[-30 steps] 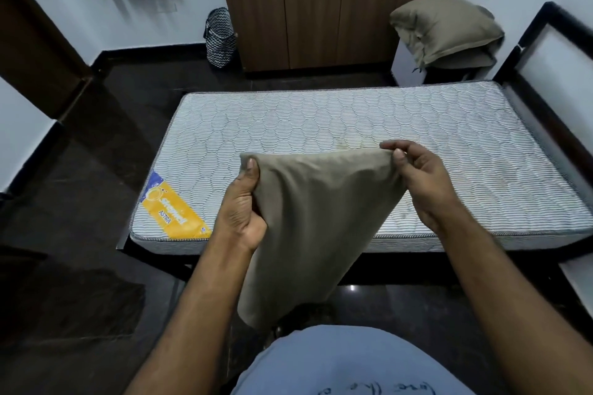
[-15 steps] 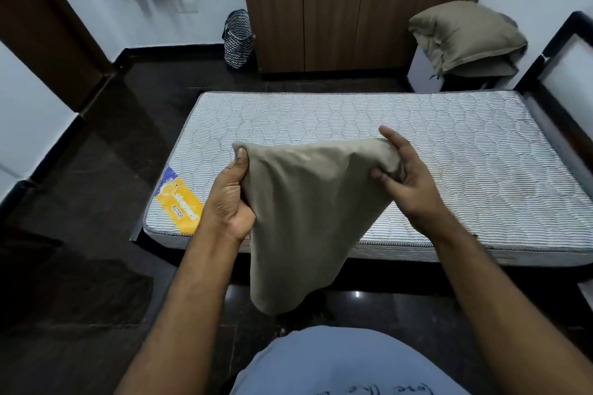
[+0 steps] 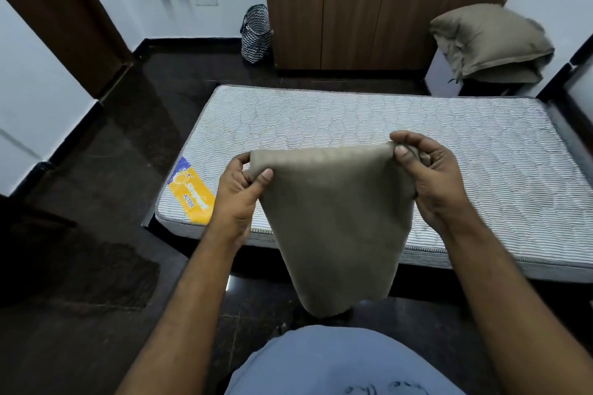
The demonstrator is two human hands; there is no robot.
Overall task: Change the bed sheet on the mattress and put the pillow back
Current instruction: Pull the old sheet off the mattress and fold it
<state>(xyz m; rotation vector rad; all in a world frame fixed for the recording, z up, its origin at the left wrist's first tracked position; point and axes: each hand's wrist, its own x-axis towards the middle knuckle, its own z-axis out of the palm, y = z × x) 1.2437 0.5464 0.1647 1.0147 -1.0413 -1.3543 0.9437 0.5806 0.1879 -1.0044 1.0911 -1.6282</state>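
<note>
A folded taupe bed sheet [image 3: 333, 221] hangs in front of me, above the near edge of the bare quilted mattress [image 3: 369, 125]. My left hand [image 3: 239, 192] pinches its upper left corner between thumb and fingers. My right hand [image 3: 426, 176] pinches the upper right corner, fingers curled over the fabric. The sheet's lower end dangles down past the mattress edge toward the floor. A taupe pillow [image 3: 487, 38] lies on a white stand at the far right, beyond the mattress.
A yellow brand label [image 3: 191, 194] is on the mattress's near left corner. A wooden wardrobe [image 3: 369, 3] stands behind the bed, with a patterned basket [image 3: 255, 34] beside it. Dark floor lies to the left. A black bed frame [image 3: 574, 80] rises at the right.
Both hands have shifted their hold along the sheet's top edge; the right thumb now pinches the corner from the front. The view has moved closer and slightly left.
</note>
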